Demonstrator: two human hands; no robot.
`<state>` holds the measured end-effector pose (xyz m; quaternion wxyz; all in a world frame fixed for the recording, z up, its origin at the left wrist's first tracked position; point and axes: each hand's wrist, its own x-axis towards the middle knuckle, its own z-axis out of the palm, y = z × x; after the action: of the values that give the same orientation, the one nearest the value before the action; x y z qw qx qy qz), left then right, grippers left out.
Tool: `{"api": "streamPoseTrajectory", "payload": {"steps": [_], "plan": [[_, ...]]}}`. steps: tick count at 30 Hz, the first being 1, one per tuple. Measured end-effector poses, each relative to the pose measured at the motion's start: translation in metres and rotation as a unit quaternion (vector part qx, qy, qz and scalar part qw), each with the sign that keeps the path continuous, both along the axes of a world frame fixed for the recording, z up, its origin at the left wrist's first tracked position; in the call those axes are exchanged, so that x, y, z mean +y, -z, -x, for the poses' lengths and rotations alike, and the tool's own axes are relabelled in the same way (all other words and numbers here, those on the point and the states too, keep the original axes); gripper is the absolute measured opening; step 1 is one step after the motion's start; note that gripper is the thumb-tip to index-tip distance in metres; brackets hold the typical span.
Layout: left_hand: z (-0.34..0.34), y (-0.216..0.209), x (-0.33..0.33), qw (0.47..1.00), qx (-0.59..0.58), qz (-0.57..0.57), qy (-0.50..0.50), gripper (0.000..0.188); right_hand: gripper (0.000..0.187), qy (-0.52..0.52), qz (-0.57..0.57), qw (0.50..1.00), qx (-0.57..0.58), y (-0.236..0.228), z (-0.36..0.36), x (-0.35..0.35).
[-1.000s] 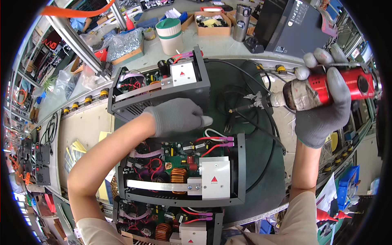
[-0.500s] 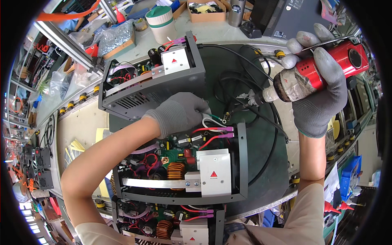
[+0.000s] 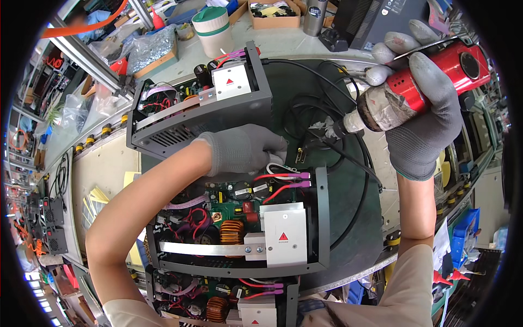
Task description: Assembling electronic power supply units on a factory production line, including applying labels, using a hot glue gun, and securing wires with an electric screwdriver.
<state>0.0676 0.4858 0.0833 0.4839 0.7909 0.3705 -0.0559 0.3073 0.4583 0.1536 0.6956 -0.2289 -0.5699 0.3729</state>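
My left hand (image 3: 245, 148), in a grey glove, is held over the far edge of an open electronics unit (image 3: 322, 218), thumb and fingertips pinched together. What they pinch is hidden. A white wire loop (image 3: 279, 168) curves just below the fingertips, beside red leads with purple connectors (image 3: 298, 180). My gloved right hand (image 3: 427, 109) grips a red power screwdriver (image 3: 406, 95), its taped nose aimed left toward my left hand. Near its dark tip is a small brass-coloured piece (image 3: 300, 155). A second open unit (image 3: 218, 117) stands tilted behind my left hand.
A third open unit (image 3: 291, 305) sits at the near edge. Black cables (image 3: 305, 111) lie coiled on the dark green mat (image 3: 354, 234). At the back are a white canister with a green lid (image 3: 213, 35), a cardboard box (image 3: 275, 16) and a steel tumbler (image 3: 315, 17).
My left hand has shifted slightly right, and its fingers have curled in. The green wire's ring terminal, seen beside them before, is now out of sight. The screwdriver has moved slightly left.
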Motion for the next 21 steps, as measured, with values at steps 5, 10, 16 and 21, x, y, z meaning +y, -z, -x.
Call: {"api": "streamPoseTrajectory", "payload": {"steps": [5,10,16,21], "plan": [[-0.004,0.002,0.006,0.994,-0.004,-0.097,0.055,0.013,0.047,-0.007,0.019,1.0,-0.004,0.0,0.002,0.0],[-0.002,0.013,0.01,0.995,-0.05,-0.051,0.072,0.01,0.046,0.059,0.005,0.998,-0.028,0.001,0.002,0.003],[-0.002,0.02,0.005,0.994,-0.082,-0.056,0.048,0.009,0.035,0.015,0.03,0.999,-0.033,0.003,0.006,0.002],[-0.003,0.018,0.002,0.982,-0.084,-0.141,0.095,0.007,0.034,0.005,0.077,0.992,-0.098,0.003,0.019,-0.002]]}}
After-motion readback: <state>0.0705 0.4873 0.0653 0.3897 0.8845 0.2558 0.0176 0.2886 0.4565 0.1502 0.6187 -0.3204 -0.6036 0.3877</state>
